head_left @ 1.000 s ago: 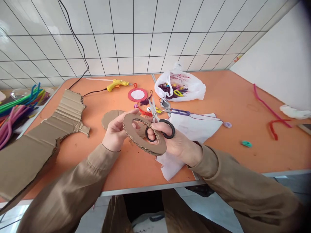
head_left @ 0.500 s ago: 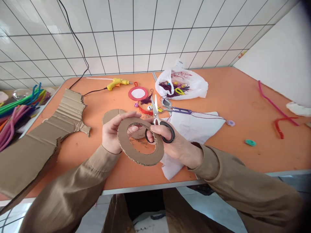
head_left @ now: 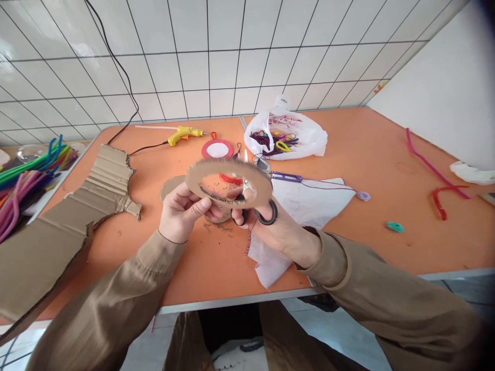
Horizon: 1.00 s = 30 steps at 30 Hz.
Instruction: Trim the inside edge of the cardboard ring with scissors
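Observation:
A flat cardboard ring [head_left: 257, 188] is held up over the orange table, tilted, with its hole showing. My left hand [head_left: 181, 212] pinches its lower left rim between thumb and fingers. My right hand [head_left: 273, 226] is behind the ring's right side, its fingers in the black handles of the scissors [head_left: 266, 212]. The scissors' blades point up and are partly covered by the ring. Underneath lie a cardboard disc [head_left: 218, 216], partly hidden, and small cardboard scraps. Another cardboard piece [head_left: 170, 185] rests behind my left hand.
Large torn cardboard [head_left: 50, 239] covers the left side. A yellow glue gun [head_left: 185, 135], a red-rimmed disc [head_left: 217, 149] and a white bag [head_left: 309, 136] of threads lie at the back. White cloth [head_left: 309, 203] is beside my right hand; pipe cleaners [head_left: 436, 165] lie right.
The cardboard ring has been raised and turned to a flatter tilt. My left hand has shifted from its upper left side to its lower left rim. The scissors now sit partly behind the ring.

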Available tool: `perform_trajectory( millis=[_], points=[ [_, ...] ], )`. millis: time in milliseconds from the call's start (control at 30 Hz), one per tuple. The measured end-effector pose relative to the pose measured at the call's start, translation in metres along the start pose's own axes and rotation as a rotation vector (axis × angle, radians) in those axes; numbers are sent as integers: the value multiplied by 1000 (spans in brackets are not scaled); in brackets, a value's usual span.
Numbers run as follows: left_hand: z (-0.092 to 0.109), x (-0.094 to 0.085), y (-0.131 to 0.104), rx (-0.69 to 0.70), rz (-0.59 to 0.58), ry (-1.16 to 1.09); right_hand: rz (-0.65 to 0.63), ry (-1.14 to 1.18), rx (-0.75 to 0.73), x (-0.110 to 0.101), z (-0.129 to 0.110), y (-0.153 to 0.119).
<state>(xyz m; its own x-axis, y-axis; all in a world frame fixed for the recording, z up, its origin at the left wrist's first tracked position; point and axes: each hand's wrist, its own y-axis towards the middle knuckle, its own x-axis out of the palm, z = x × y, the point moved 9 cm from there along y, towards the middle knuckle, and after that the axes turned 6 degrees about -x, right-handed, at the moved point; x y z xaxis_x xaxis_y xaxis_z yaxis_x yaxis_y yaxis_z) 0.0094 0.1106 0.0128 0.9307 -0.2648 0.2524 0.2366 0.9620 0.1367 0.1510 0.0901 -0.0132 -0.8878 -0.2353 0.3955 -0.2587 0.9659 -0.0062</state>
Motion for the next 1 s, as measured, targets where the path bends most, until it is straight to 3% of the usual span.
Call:
perform_trajectory(
  millis=[100, 167, 300, 400, 600, 800, 900, 1000],
  points=[
    [-1, -16, 2, 5, 169, -79, 134, -87, -53, -17, -1, 3],
    [-5, -28, 2, -18, 272, -120, 150, -222, -138, -20, -9, 2],
    [-13, -40, 3, -80, 335, -150, 44, -587, -340, -8, -28, -3],
    [-17, -37, 1, -98, 340, -119, -12, -713, -376, 0, -29, -5],
    [2, -22, -13, 121, 381, 98, 97, -345, -296, -18, -28, 5],
    [28, 7, -26, 431, 215, 624, 24, 31, -206, -19, -29, 12],
    [27, 14, -25, 425, 123, 648, 32, 98, -219, -21, -34, 11],
    [18, 12, -20, 300, 59, 467, 30, 16, -240, -27, -39, 12]
  ],
)
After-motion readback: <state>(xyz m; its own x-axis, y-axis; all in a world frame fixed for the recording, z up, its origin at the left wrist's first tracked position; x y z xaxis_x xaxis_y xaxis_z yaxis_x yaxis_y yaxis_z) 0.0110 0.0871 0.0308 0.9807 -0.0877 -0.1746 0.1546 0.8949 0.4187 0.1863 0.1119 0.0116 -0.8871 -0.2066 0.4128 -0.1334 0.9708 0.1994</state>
